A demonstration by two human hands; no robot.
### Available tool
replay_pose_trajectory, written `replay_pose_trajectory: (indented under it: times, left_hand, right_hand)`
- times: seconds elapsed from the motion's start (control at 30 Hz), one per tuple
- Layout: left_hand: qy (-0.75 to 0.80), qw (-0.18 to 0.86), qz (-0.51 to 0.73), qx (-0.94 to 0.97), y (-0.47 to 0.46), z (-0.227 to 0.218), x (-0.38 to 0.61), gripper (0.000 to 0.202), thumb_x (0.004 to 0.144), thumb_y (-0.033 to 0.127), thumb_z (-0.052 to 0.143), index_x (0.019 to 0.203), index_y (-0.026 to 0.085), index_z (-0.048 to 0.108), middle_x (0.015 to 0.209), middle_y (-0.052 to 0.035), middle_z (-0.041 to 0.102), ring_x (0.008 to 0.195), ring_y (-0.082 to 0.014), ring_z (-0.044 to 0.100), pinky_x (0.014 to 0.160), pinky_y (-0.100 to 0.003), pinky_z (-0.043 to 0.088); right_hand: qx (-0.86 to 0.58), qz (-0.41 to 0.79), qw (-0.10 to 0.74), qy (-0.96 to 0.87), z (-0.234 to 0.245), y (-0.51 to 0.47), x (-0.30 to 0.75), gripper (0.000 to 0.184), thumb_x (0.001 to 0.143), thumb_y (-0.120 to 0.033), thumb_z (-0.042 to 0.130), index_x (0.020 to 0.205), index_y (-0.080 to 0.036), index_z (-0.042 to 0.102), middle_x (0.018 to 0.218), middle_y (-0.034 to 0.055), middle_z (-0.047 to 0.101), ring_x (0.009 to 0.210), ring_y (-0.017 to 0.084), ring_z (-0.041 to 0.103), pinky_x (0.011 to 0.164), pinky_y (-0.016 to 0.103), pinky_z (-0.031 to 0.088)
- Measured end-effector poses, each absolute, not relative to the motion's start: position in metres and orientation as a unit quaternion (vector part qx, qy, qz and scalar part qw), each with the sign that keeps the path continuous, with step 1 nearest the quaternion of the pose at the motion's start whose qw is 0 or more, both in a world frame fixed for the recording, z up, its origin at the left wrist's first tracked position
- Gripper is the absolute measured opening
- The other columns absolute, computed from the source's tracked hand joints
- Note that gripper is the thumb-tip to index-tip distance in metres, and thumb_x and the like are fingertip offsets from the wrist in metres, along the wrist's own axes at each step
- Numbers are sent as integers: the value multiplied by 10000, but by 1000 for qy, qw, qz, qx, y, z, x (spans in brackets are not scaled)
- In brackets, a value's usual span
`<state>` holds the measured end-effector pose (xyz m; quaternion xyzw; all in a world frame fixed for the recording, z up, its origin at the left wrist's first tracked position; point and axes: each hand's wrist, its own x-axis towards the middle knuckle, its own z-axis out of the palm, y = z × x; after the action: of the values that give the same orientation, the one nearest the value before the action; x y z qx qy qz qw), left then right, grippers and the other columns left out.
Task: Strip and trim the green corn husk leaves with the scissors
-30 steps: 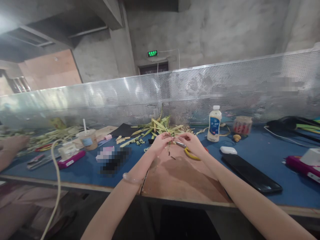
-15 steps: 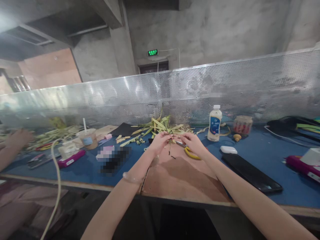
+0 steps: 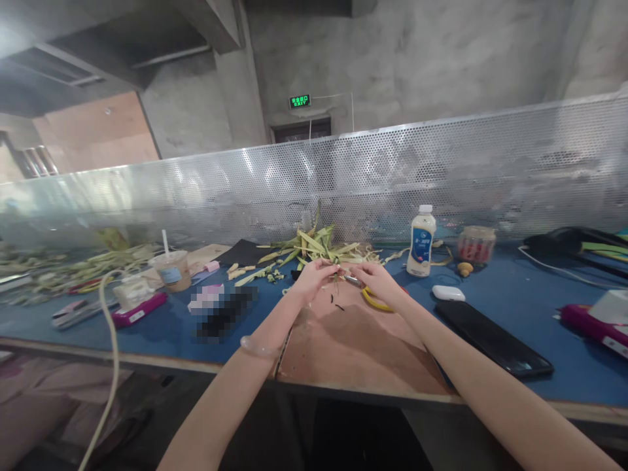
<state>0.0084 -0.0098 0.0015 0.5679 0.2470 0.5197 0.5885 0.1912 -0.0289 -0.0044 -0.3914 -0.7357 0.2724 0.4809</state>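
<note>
A blue bench (image 3: 161, 327) with a brown board (image 3: 353, 347) at centre fills the lower frame; a perforated metal screen (image 3: 441, 170) crosses the middle, concrete walls and a green exit sign (image 3: 299, 101) above. Just above centre, the left hand (image 3: 314, 278) and right hand (image 3: 375, 281) meet at a thin leaf strip (image 3: 336, 267), pinching it between closed fingertips; its long axis runs left-right. Yellow-handled pliers (image 3: 375, 301) lie under the right hand, handles pointing lower right; whether it grips them cannot be told. Behind lies a leaf pile (image 3: 314, 245); right of it, a bottle (image 3: 420, 242).

Thin green leaf strip (image 3: 336, 269) between fingers (image 3: 328, 265)
</note>
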Motion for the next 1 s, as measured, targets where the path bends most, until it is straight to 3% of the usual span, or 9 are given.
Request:
replay_pose_trajectory:
  times: [0.17,0.33,0.5,0.63,0.77,0.83,1.0]
  left_hand:
    - [266,609,499,556,-11,1,6,184,659,148,720,790,101,600,840,-106,698,791,-182,662,788,-319,480]
    - [270,608,489,564,-11,1,6,143,682,150,701,771,95,602,812,-106,701,751,-159,659,783,-302,486]
    - [282,607,496,553,-12,3,7,114,687,126,684,752,96,595,802,-117,708,759,-170,666,820,-317,487]
    - [293,603,515,535,-14,5,6,70,705,116,659,743,87,609,791,-131,711,729,-169,669,817,-309,494]
    - [288,600,531,523,-12,5,5,60,700,111,658,742,80,629,790,-128,712,712,-156,665,791,-284,504]
    - [288,599,541,515,-10,5,4,67,690,104,663,744,80,630,778,-122,711,694,-149,661,767,-277,511]
    - [280,594,574,490,-8,7,4,84,672,97,675,733,75,622,759,-122,706,663,-146,657,757,-282,515]
  right_hand:
    - [-399,269,456,-749,-5,-31,192,340,805,-418,445,555,-189,470,463,-60,418,416,79,359,437,221,288]
    - [-414,252,422,-766,-8,-27,196,339,829,-390,416,577,-182,509,444,-39,496,425,91,434,457,214,327]
    - [-459,233,368,-774,-11,-21,195,365,886,-415,317,839,-172,585,549,-9,615,464,116,537,449,208,370]
    - [-549,137,334,-754,-13,-17,203,433,932,-384,211,995,-155,574,805,91,681,719,177,630,631,258,441]
    - [-627,42,244,-739,-18,-14,219,251,803,-346,556,858,-116,639,970,200,638,987,316,567,796,356,412]
    - [-657,18,194,-729,-22,-13,224,288,707,-339,671,849,-88,651,1006,239,614,1028,375,534,796,398,413]
    - [-674,-7,143,-724,-29,-8,233,390,691,-434,671,874,-90,651,967,220,628,919,340,598,712,361,437]
